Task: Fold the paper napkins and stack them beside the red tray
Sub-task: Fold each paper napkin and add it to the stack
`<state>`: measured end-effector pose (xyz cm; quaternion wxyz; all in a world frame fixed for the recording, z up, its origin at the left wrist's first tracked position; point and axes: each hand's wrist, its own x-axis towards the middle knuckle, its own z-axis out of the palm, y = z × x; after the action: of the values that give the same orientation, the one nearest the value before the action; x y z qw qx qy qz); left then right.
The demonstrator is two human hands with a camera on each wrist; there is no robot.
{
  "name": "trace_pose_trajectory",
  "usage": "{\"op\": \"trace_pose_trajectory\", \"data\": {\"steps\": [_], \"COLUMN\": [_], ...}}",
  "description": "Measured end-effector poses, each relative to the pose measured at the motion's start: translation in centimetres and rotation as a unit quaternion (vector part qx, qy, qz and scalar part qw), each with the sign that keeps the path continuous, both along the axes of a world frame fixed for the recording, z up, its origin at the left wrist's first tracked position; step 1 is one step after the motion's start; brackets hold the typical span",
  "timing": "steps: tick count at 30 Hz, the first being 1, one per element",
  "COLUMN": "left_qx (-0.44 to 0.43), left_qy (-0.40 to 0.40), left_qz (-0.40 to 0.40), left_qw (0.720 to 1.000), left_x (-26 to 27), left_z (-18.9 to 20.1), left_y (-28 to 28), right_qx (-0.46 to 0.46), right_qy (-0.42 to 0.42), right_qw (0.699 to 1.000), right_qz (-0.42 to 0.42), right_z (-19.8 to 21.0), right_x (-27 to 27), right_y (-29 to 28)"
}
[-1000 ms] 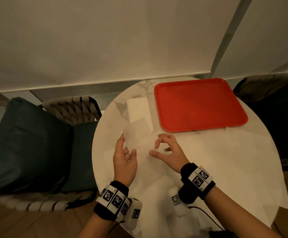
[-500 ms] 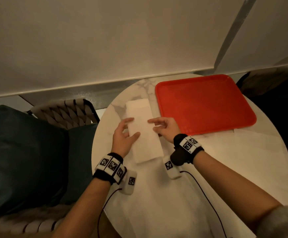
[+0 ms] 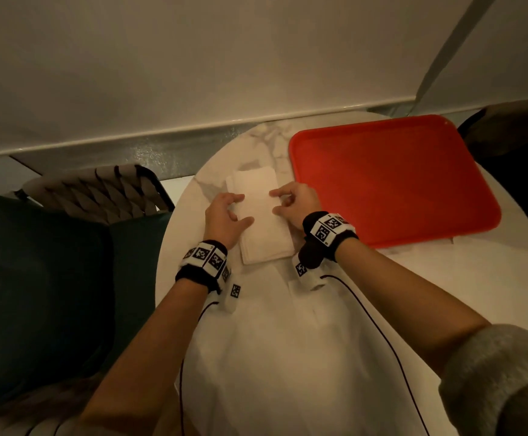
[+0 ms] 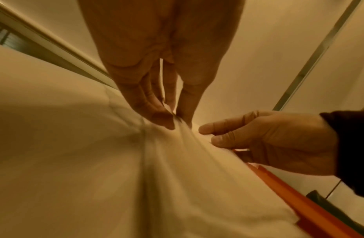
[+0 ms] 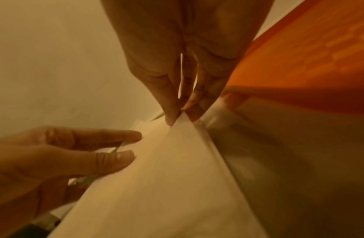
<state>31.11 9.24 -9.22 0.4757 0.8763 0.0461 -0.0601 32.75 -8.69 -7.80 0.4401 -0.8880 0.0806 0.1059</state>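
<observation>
A folded white napkin (image 3: 264,228) lies lengthwise over another folded napkin (image 3: 253,179), just left of the red tray (image 3: 391,180). My left hand (image 3: 244,209) holds the top napkin's left edge, and in the left wrist view its fingertips (image 4: 168,124) pinch the paper into a ridge. My right hand (image 3: 273,202) holds the right edge; the right wrist view shows its fingers (image 5: 172,119) pinching the napkin's edge (image 5: 183,127). The tray's rim (image 5: 289,90) is close beside that hand. Most of the lower napkin is covered.
Unfolded white napkins (image 3: 287,357) cover the near half of the round marble table (image 3: 193,221). A woven chair (image 3: 99,190) with a teal cushion (image 3: 36,294) stands at the left. A wall runs behind the table, and a dark chair (image 3: 508,127) sits at the far right.
Both hands carried the folded napkin from the table's middle to the far side beside the tray. It now lies over the folded napkin there, still held at both edges.
</observation>
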Motion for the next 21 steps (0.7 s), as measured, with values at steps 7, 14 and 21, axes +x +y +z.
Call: {"op": "trace_pose_trajectory", "data": {"steps": [7, 14, 21], "left_qx": [0.109, 0.166, 0.159], "left_qy": [0.06, 0.077, 0.067], "left_qz": [-0.035, -0.063, -0.173], "left_qw": [0.992, 0.981, 0.97], "left_x": [0.4, -2.9, -13.2], "left_z": [-0.2, 3.2, 4.8], "left_y": [-0.2, -0.9, -5.1], "right_qx": [-0.084, -0.1, -0.067], "right_qy": [-0.009, 0.054, 0.037], "right_qw": [0.995, 0.989, 0.996], "right_qz": [0.052, 0.089, 0.049], "right_z": [-1.3, 2.1, 5.7], "right_x": [0.0, -3.9, -14.3], "right_y": [1.1, -2.1, -9.6]}}
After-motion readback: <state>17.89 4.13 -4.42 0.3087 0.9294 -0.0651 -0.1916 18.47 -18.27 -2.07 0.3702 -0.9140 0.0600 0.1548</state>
